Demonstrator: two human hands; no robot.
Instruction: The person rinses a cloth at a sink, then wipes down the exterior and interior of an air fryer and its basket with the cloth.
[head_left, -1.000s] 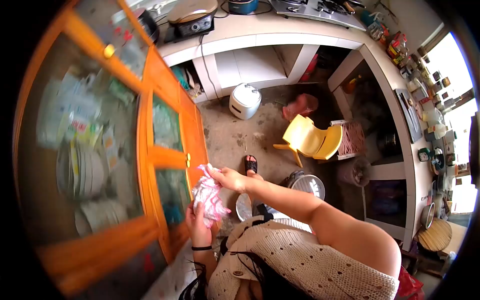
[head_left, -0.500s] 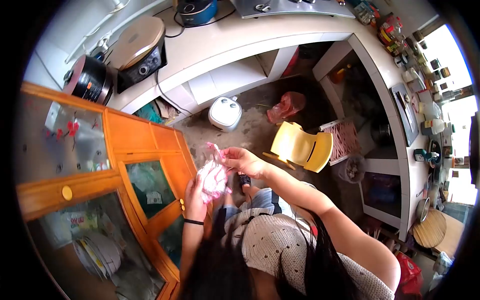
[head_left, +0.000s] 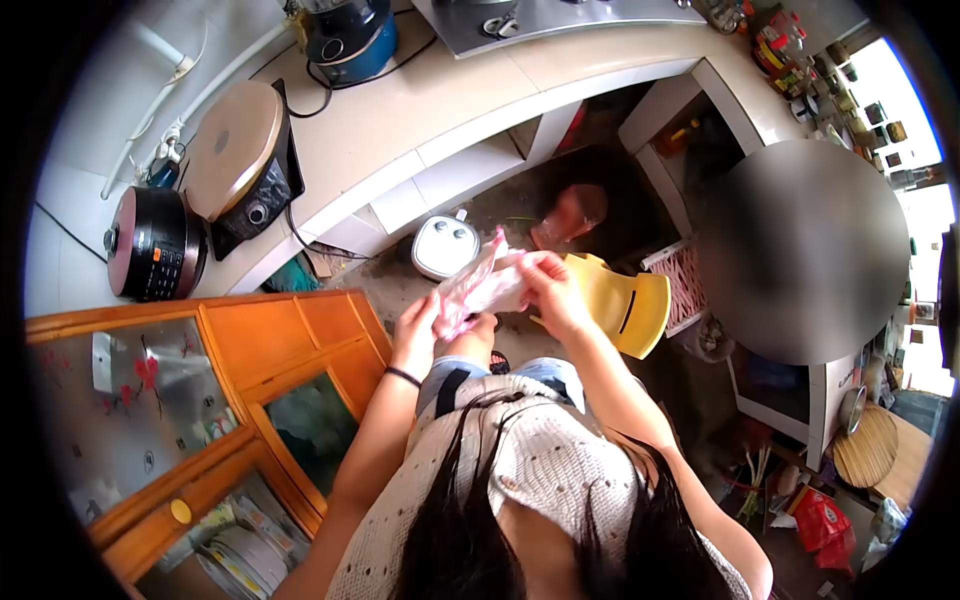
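Note:
A crumpled, thin pink-and-white plastic bag (head_left: 478,290) is stretched between my two hands in front of my body. My left hand (head_left: 415,335) grips its lower left end, and a dark band circles that wrist. On the other side, the fingers of my right hand (head_left: 552,293) pinch the bag's right edge. Whether anything lies inside the bag cannot be made out. Just beyond the bag, a white appliance with two knobs (head_left: 446,247) stands on the floor. Behind my right hand is a yellow child-size chair (head_left: 622,305).
An orange wooden cabinet (head_left: 270,350) stands close on my left. The tiled counter (head_left: 400,130) carries a rice cooker (head_left: 155,245), a flat electric griddle (head_left: 235,160) and a blue-based blender (head_left: 350,45). A red bag (head_left: 570,215) lies on the floor. A grey blur covers part of the right side.
The bag was bunched up between my hands and is now pulled out wider. My hands have moved right, with the right one farther from the left. The view has shifted.

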